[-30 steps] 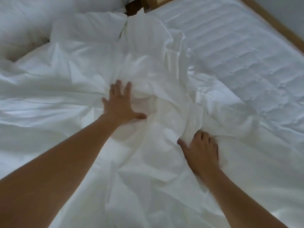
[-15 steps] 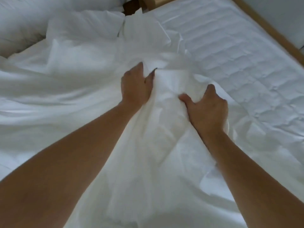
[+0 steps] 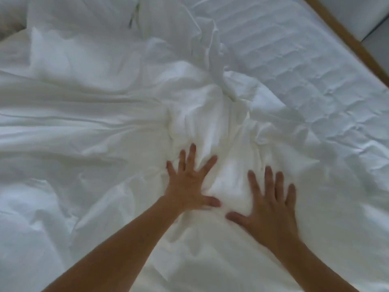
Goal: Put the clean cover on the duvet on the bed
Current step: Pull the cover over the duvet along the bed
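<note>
A white, crumpled duvet cover (image 3: 94, 127) lies spread over most of the bed, bunched into a ridge of folds in the middle. My left hand (image 3: 190, 184) rests flat on the fabric with fingers spread, just below that ridge. My right hand (image 3: 270, 205) lies flat beside it, palm down and fingers apart, holding nothing. Between the two hands a brighter, smooth patch of cloth shows. I cannot tell the duvet apart from its cover under the white cloth.
A quilted white mattress (image 3: 294, 60) is exposed at the upper right. A wooden bed frame edge (image 3: 347, 36) runs diagonally along the right. White pillows (image 3: 69, 15) lie at the top left.
Both hands let go of the bunch of cloth they were gripping and lifting, came down toward me, and now press flat and open on the cover.
</note>
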A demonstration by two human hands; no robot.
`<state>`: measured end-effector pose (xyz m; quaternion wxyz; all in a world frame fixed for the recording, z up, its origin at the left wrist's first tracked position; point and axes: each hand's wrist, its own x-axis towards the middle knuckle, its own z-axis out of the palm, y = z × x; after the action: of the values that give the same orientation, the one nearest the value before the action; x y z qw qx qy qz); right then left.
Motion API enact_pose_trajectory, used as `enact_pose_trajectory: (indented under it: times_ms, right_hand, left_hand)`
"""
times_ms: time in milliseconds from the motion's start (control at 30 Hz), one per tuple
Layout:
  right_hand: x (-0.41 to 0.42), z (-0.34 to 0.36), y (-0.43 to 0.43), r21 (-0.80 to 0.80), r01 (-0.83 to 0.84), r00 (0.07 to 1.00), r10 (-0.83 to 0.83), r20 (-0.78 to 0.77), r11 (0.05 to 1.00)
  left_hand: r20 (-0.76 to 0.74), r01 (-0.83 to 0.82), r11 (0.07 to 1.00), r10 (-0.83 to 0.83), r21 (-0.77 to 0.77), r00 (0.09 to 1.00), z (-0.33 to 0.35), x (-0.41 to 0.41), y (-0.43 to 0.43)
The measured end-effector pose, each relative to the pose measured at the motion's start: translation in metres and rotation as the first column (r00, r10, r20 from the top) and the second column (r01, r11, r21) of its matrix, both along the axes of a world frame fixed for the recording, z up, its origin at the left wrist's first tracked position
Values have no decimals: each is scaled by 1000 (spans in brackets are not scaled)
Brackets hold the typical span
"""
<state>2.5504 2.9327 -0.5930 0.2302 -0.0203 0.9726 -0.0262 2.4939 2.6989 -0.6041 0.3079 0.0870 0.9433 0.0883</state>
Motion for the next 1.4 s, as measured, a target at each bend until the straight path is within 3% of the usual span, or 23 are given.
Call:
enact_pose_trajectory:
  times_ms: [100,200,233,300,367,433,467,600,667,700,733,800,833,867,933,967,1033,1067,1133,1167,1233,1300,1400]
  right_hand:
    - [-10,-27,0,18,142,990,-142,14,990]
    - [-46,-38,0,30,148,985,-150,81,989]
    - [-56,-30,9,-28,158,981,-154,115,987]
    - [-72,-9,47,-109,247,969,-245,25,963]
    - [-69,10,90,76,349,937,-349,-13,934]
    - [-41,18,123,239,459,851,-501,158,856]
    - [-21,20,134,230,493,804,-541,248,839]
    - [22,9,156,-24,429,856,-398,330,903]
    - [22,9,168,-62,402,890,-374,259,914]
    - [18,10,175,-71,407,909,-397,124,911]
    - [11,11,185,-91,423,897,-431,-97,901]
    - [-10,20,196,-123,411,749,-411,-520,904]
    - [-20,23,194,-123,388,715,-383,-585,913]
    - [-27,19,190,-120,371,763,-376,-526,921]
    - [-28,8,178,-49,333,904,-333,-268,942]
    - [-23,5,178,-22,338,912,-334,-238,941]
    - [-1,0,192,-75,432,824,-427,-371,899]
    - [16,-3,204,-111,506,737,-496,-459,855]
    - [56,-8,218,-198,673,529,-651,-543,712]
    - [75,-12,219,-238,729,454,-713,-535,642]
    - [103,-18,209,-275,769,409,-774,-483,577]
    - [119,-19,199,-309,734,427,-764,-484,605]
    - [123,-7,198,-313,664,378,-666,-643,679]
  left_hand:
    - [-112,-76,986,59,-150,992,-14,-19,27]
    - [-62,-7,953,-12,-304,998,-2,-52,55]
    - [-56,61,951,-82,-305,995,11,-61,62]
    - [-209,231,960,-262,-161,942,37,-90,74]
    - [-336,423,905,-414,-51,846,50,-107,89]
    - [-263,542,820,-572,-185,777,47,-107,109]
    - [-175,557,786,-609,-270,774,41,-104,118]
    - [39,640,659,-684,-394,728,24,-95,147]
    - [107,680,653,-691,-333,715,32,-105,158]
    - [82,666,693,-673,-277,735,43,-116,160]
    - [-10,657,708,-682,-258,732,54,-129,160]
    - [-318,633,695,-719,-341,618,71,-161,155]
    - [-417,587,704,-710,-399,568,75,-170,152]
    - [-444,504,739,-672,-447,593,73,-167,150]
    - [-336,380,776,-581,-504,741,55,-141,155]
    - [-287,392,763,-583,-514,760,44,-128,162]
    - [-190,495,743,-621,-451,760,33,-116,178]
    - [-138,519,784,-588,-341,797,38,-119,186]
    - [-64,413,911,-413,-23,908,50,-130,200]
    - [-91,394,915,-387,83,918,52,-130,203]
    - [-242,497,861,-463,104,853,55,-108,204]
    - [-428,512,842,-404,172,808,51,-89,197]
    - [-610,452,844,-202,288,766,54,-79,176]
